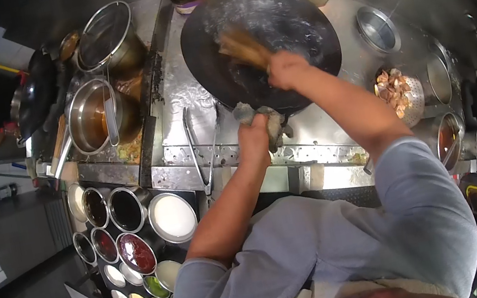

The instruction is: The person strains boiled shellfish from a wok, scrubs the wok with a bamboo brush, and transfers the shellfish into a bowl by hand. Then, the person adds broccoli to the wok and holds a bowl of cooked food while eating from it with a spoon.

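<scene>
Wok (204, 56) sits on steel cooktop (172, 125), interior wet. Right hand (288, 68) closed firmly round a motion-blurred bamboo brush (244, 48), head over the wok's interior; contact cannot be confirmed. Left hand (254, 138) clenched on grey rag (274, 125) at near rim. Metal tongs (193, 147) lie spread nearby.

— Before you, the wide round black metal wok (208, 68) sits on the silver metal tabletop (173, 106).
— And to its left?
— The long silver metal tongs (208, 187) lie near it; farther left, two round silver metal pots (71, 114) stand one behind the other.
— On your right?
— The round perforated metal strainer (414, 111), brown chunks (394, 89) in it. Round silver metal containers (143, 194) cluster near your left.
</scene>
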Demonstrator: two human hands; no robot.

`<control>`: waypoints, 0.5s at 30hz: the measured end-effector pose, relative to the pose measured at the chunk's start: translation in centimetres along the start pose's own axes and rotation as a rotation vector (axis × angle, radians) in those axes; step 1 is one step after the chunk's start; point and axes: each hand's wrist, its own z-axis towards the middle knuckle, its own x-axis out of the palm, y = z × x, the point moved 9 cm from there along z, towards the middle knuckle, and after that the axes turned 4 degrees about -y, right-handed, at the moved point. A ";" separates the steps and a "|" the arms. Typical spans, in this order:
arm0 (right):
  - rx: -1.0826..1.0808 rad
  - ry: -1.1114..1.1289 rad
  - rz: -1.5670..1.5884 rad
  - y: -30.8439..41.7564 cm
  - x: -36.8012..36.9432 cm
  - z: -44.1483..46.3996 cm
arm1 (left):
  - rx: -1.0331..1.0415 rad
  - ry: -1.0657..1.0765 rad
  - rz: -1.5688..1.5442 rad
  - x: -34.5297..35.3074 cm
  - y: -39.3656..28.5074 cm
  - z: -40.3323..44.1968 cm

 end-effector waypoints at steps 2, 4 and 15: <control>-0.059 0.086 0.048 1.7 -1.6 -5.6 | 0.161 -0.010 0.038 0.0 -1.0 0.2; -0.184 0.213 0.079 -0.7 -2.1 -9.9 | 0.289 0.003 0.056 0.1 -2.0 0.6; 0.168 -0.264 -0.166 -8.6 -2.8 4.3 | 0.379 -0.160 0.199 -1.7 -1.7 1.7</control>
